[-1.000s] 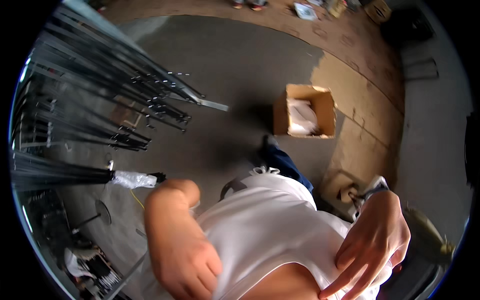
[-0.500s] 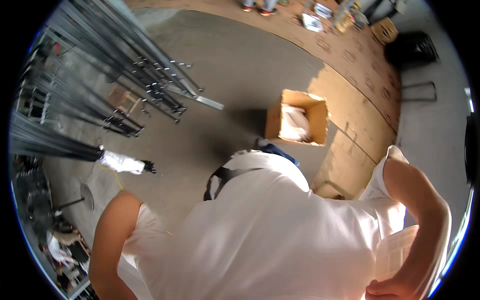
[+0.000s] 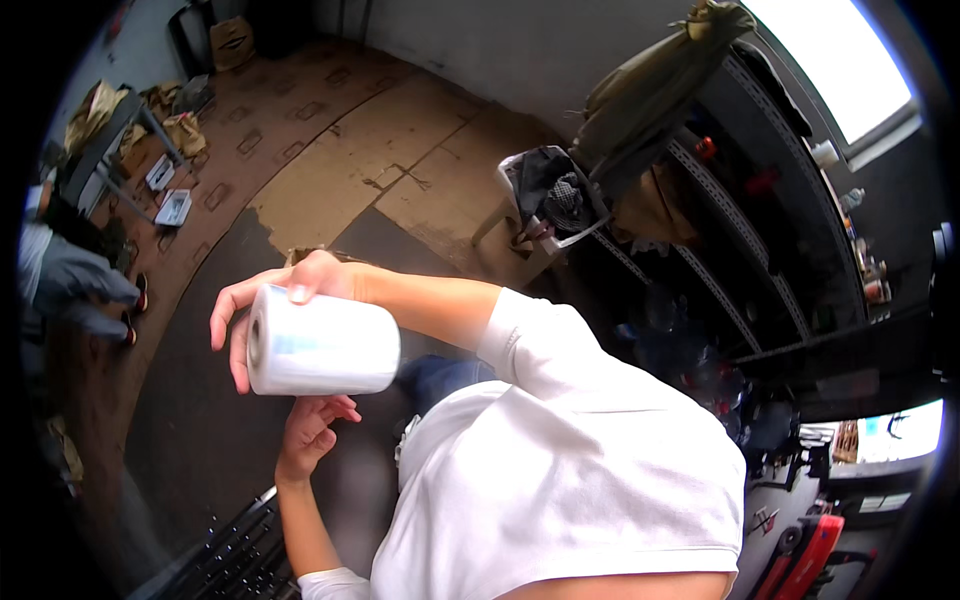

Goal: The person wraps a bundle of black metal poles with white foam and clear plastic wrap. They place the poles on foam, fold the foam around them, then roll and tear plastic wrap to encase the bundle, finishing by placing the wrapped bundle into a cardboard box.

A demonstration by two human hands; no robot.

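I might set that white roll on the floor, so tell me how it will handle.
The roll is a smooth cylinder, so laid on its side it would probably roll. The right hand alone holds it up, which suggests it is fairly light. Its glossy wrap may be slippery. The left hand is open below it.

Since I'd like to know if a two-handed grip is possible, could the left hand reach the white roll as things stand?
Probably yes. The left hand is open just beneath the white roll with nothing between them, and the right hand grips only its far end.
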